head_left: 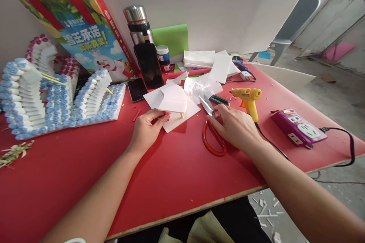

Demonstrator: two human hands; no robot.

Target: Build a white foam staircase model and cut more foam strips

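Scissors [208,107], mid desk [176,182]: long axis near-to-far, blades toward far edge. Right hand [234,124]: fingers gripping scissors. Left hand [146,129]: fingers pinching red stick [166,113]. Bare room along near edge.

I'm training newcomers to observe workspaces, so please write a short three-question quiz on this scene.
1. Which hand touches the red-handled metal scissors?
2. True or false: the yellow plastic glue gun lies nearer the scissors than the purple plastic socket box does.
3. The flat, angular board pieces beside the left hand are: a) green, b) white, c) black.

Key: 1. The right hand; 2. True; 3. b.
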